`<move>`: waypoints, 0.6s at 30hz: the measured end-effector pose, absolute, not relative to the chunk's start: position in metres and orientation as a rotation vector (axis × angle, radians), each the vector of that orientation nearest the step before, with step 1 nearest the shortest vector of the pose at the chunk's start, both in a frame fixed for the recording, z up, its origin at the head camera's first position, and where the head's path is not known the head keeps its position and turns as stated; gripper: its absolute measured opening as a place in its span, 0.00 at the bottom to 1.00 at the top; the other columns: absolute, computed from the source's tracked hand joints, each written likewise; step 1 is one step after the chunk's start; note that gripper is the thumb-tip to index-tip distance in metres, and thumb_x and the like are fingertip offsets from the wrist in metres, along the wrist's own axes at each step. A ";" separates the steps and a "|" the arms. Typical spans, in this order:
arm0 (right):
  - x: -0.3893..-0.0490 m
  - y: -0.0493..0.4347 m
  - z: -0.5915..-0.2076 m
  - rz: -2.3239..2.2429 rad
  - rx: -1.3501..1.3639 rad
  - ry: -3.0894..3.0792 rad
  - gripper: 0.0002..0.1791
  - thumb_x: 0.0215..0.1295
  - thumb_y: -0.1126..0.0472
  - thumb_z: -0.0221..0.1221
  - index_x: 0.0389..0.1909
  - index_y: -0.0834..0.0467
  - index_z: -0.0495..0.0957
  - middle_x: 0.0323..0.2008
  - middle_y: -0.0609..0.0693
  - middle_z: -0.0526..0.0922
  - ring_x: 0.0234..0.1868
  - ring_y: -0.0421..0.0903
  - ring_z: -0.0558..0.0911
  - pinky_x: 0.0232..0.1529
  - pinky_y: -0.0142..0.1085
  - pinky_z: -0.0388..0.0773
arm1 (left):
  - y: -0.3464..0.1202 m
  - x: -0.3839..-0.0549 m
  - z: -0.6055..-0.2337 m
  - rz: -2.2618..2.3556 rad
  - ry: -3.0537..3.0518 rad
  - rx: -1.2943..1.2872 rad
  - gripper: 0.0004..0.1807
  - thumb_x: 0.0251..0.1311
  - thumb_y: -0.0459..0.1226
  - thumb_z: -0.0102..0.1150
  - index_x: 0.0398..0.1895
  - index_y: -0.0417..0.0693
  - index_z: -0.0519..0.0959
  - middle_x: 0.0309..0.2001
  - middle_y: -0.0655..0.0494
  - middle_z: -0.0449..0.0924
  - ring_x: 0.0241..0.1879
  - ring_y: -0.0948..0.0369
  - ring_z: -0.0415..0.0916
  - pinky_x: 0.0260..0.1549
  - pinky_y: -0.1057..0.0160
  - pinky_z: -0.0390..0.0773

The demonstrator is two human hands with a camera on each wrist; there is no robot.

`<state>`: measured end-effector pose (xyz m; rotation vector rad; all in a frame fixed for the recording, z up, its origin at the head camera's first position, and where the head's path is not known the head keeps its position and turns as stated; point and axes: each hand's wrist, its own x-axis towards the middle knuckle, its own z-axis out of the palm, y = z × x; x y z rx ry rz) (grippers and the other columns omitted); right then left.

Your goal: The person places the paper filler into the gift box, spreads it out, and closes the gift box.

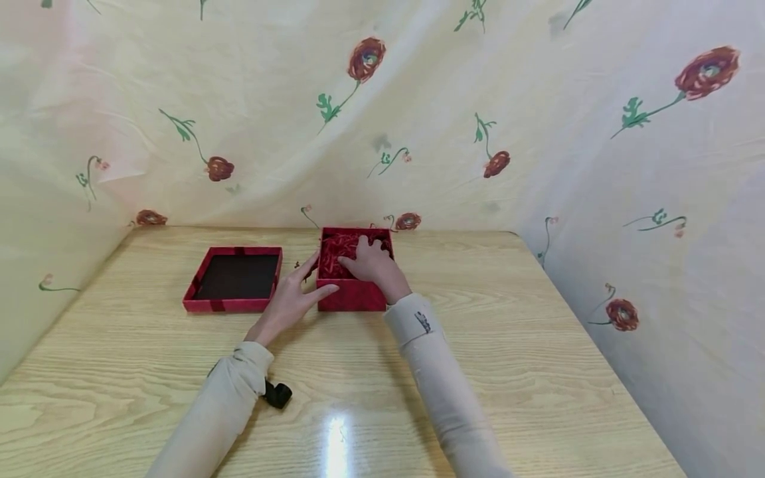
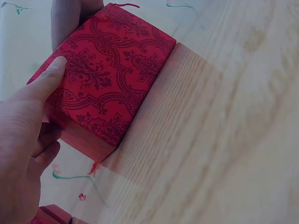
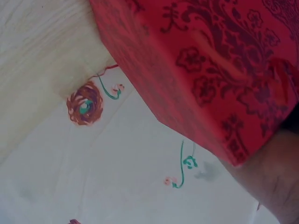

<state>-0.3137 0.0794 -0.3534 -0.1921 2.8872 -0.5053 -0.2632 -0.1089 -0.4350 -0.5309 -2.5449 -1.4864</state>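
A red patterned box [image 1: 351, 295] stands open at the back of the table, filled with dark red shredded paper [image 1: 336, 251]. My left hand [image 1: 291, 299] holds its left front corner. In the left wrist view, the thumb lies on the patterned front face [image 2: 103, 74] and the fingers bend along the left side. My right hand [image 1: 373, 260] reaches over the front edge into the box, thumb and fingers spread on the shredded paper, the fingertips partly hidden. From the right wrist, the box wall [image 3: 210, 84] covers most of that hand [image 3: 266, 172].
To the left lies the red lid [image 1: 230, 305], its black inside facing up. A flowered cloth [image 1: 269, 133] hangs behind the wooden table [image 1: 508, 365] and along both sides. A black device [image 1: 277, 394] is strapped at my left wrist.
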 end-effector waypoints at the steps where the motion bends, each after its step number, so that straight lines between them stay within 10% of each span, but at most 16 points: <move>1: -0.315 0.079 -0.354 -0.508 -0.190 2.873 0.44 0.80 0.41 0.51 0.81 0.67 0.49 0.77 0.72 0.54 0.75 0.68 0.61 0.71 0.59 0.62 | -0.109 -0.263 -0.435 -1.485 -2.544 -0.534 0.49 0.66 0.54 0.68 0.84 0.50 0.54 0.80 0.44 0.56 0.77 0.43 0.53 0.69 0.36 0.62; 18: -0.299 0.078 -0.333 -0.505 -0.509 3.017 0.44 0.76 0.38 0.56 0.82 0.57 0.52 0.78 0.63 0.56 0.76 0.67 0.60 0.71 0.60 0.63 | -0.108 -0.264 -0.435 -1.499 -2.546 -0.524 0.49 0.66 0.53 0.68 0.84 0.50 0.55 0.80 0.45 0.55 0.77 0.43 0.54 0.69 0.37 0.62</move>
